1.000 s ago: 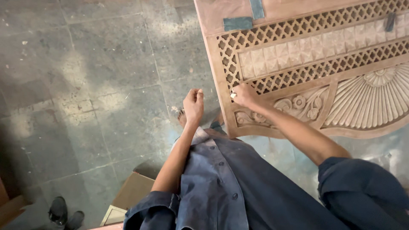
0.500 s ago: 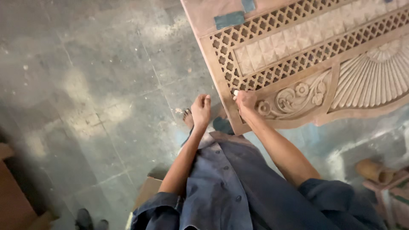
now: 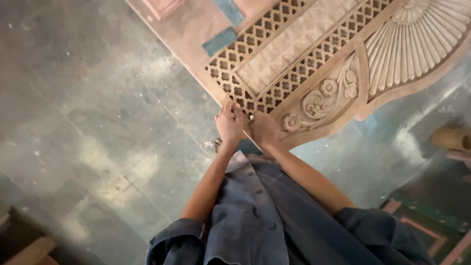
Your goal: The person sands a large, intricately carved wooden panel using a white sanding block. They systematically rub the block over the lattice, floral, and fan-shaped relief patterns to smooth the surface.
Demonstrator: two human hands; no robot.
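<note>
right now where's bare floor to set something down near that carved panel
The stone floor left of the carved wooden panel looks bare up to the wooden piece at bottom left. It is crowded at the panel's lower corner, where the left hand and right hand sit.

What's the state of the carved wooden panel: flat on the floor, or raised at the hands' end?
Cannot tell. Both hands, left hand and right hand, are on the corner of the carved wooden panel, but no gap above the floor shows.

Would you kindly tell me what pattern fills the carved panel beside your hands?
Pierced lattice on the pale wooden panel, head view.
</note>
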